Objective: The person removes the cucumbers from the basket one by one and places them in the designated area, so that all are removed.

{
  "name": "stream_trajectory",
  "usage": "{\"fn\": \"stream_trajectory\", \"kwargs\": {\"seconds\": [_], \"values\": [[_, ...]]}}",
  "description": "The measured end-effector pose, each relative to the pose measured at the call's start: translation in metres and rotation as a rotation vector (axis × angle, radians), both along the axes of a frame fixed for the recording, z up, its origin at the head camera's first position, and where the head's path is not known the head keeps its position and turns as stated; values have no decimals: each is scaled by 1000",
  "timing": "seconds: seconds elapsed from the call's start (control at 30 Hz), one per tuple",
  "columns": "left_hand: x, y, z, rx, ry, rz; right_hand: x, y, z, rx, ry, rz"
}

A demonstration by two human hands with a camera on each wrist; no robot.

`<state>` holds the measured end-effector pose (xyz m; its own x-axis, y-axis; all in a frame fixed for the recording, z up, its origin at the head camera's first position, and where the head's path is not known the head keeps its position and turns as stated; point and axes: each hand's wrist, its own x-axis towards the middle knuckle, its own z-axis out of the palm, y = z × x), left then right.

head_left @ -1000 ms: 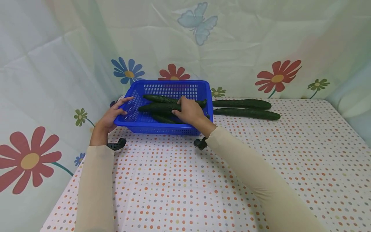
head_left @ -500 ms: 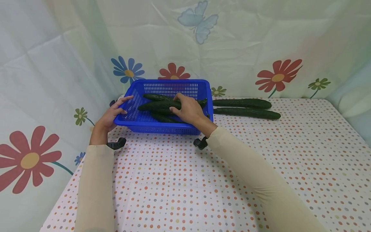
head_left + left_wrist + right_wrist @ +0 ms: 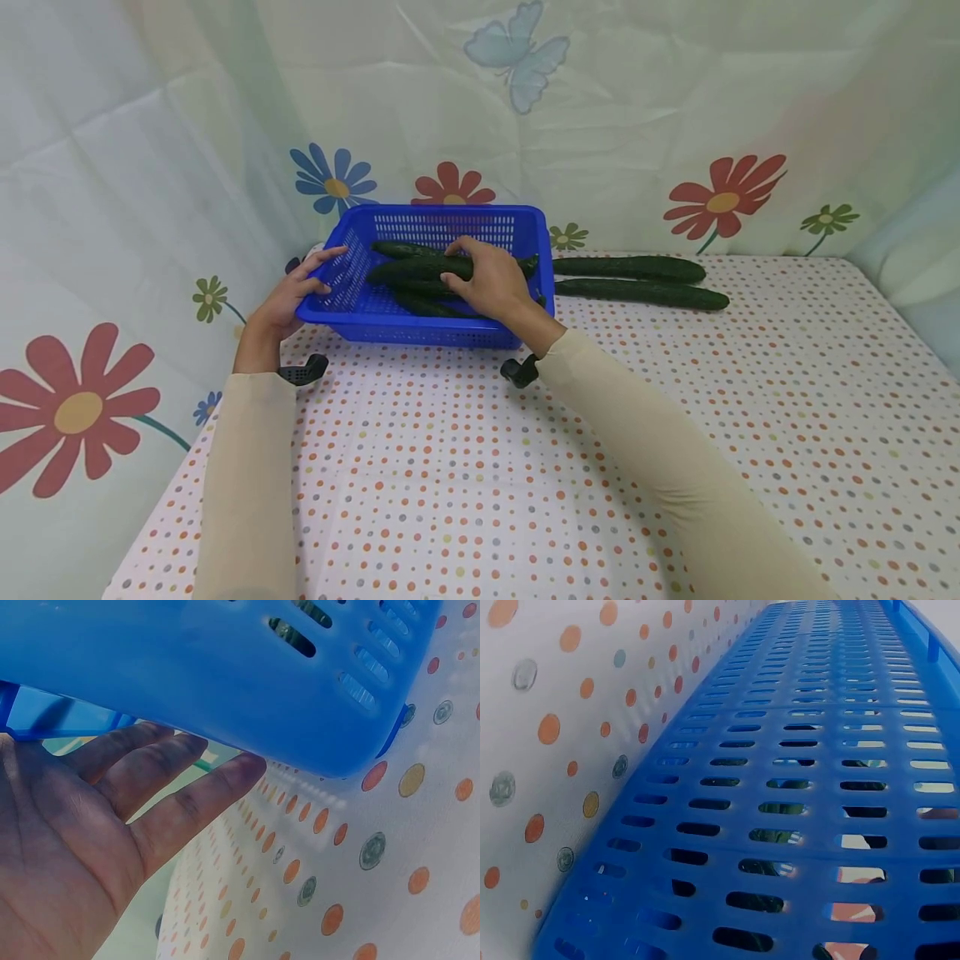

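Note:
A blue slotted plastic basket (image 3: 420,337) stands at the back of the table with several dark green cucumbers inside. My right hand (image 3: 492,282) reaches over its front rim and grips a cucumber (image 3: 408,268) near the right end, thumb on the near side. This cucumber lies above other ones, among them a cucumber (image 3: 423,306) along the front wall. At the left end, my left hand (image 3: 282,302) holds the basket rim, with thumb and a finger over the inside. From the left wrist, the other fingers (image 3: 187,810) of that hand extend under the rim.
Two more cucumbers, a rear one (image 3: 637,267) and a nearer one (image 3: 648,292), lie side by side on the dotted tablecloth (image 3: 420,467) right of the basket. A flowered curtain (image 3: 615,108) hangs close behind. Dark wrist devices (image 3: 302,372) sit at both wrists.
The right hand has shifted slightly up and back with the gripped cucumber, whose left end has moved a little up and right. The left hand stays at the rim.

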<state>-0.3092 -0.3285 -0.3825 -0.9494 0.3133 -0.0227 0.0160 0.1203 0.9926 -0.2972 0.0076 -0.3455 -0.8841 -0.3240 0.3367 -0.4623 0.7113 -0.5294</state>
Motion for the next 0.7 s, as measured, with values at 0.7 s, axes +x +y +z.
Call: {"fn": "stream_trajectory", "kwargs": {"seconds": [0.7], "values": [[-4,0,-4,-18,16,5,10,10,1,-172,54,-28]]}}
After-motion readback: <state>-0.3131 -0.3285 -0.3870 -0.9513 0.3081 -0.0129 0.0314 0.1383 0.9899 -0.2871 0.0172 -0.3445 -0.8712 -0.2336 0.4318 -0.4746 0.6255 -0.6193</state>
